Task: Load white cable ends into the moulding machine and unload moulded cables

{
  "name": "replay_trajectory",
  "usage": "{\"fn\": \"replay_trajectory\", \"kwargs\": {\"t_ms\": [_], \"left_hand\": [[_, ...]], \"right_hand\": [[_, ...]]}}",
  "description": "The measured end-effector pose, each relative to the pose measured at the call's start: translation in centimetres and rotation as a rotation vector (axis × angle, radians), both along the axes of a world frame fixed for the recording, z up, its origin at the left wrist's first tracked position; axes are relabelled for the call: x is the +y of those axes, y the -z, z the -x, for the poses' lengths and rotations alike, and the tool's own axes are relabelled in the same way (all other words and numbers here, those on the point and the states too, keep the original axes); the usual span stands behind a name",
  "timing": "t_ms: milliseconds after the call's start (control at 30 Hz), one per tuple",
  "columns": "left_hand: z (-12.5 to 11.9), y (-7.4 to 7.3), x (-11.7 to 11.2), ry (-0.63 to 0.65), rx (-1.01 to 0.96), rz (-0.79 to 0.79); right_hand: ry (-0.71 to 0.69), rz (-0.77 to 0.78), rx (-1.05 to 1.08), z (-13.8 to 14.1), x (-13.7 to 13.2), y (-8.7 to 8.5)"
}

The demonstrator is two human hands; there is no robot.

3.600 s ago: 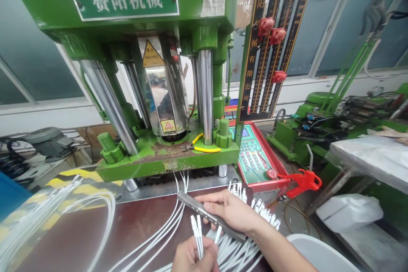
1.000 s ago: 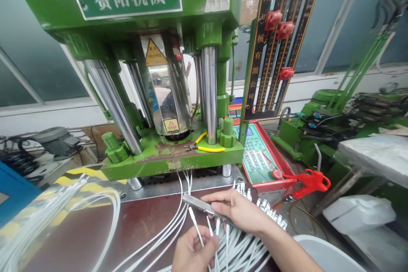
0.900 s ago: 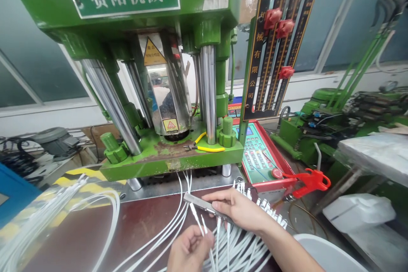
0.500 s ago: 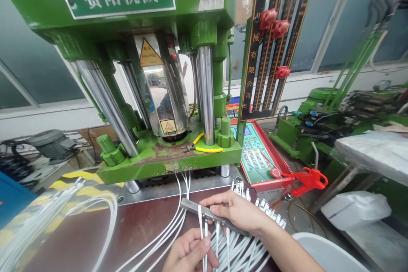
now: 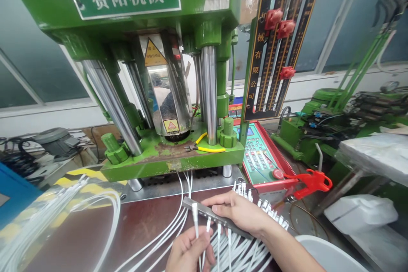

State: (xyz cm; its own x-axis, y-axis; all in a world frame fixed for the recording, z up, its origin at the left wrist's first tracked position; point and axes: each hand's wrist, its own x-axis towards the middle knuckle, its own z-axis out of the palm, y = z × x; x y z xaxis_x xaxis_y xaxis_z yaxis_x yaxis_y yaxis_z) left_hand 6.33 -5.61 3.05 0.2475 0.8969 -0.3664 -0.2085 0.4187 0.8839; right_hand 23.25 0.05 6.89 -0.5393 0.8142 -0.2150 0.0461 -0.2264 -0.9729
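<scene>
My right hand (image 5: 237,211) grips a long grey metal fixture bar (image 5: 199,210) and holds it tilted over the dark table (image 5: 95,238). Several white cable ends hang from slots in the bar. My left hand (image 5: 188,251), at the bottom edge, pinches a white cable (image 5: 195,221) whose connector tip points up at the bar's left part. Under both hands lies a pile of white cables with connector tips (image 5: 264,210).
A green press machine (image 5: 143,72) stands right behind the table, with yellow-handled pliers (image 5: 205,148) on its base. To the right are a red-framed keypad control panel (image 5: 258,157), a red clamp (image 5: 310,180) and a white tub (image 5: 325,255). More white cables (image 5: 47,212) lie at the left.
My left hand has brought cable ends up to the bar one after another; more cables now hang from it than 3.6 s ago. The right hand keeps holding the bar in place.
</scene>
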Motion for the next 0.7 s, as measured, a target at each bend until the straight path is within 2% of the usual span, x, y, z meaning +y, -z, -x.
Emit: {"fn": "replay_trajectory", "kwargs": {"t_ms": [133, 333, 433, 533, 700], "left_hand": [[0.0, 0.0, 0.3, -0.014, 0.030, 0.000], [-0.3, -0.5, 0.5, 0.012, -0.011, -0.025], [-0.1, -0.9, 0.2, -0.054, -0.038, 0.023], [0.5, -1.1, -0.3, -0.133, 0.047, -0.021], [1.2, -1.3, -1.0, -0.041, 0.280, -0.094]], "right_hand": [[-0.002, -0.084, -0.011, 0.0, -0.1, -0.2], [-0.056, -0.037, 0.064, 0.0, -0.1, -0.4], [-0.039, -0.043, 0.068, -0.2, 0.1, 0.2], [-0.046, -0.043, 0.049, -0.3, 0.4, 1.0], [-0.022, -0.058, 0.031, -0.3, 0.8, 1.8]]}}
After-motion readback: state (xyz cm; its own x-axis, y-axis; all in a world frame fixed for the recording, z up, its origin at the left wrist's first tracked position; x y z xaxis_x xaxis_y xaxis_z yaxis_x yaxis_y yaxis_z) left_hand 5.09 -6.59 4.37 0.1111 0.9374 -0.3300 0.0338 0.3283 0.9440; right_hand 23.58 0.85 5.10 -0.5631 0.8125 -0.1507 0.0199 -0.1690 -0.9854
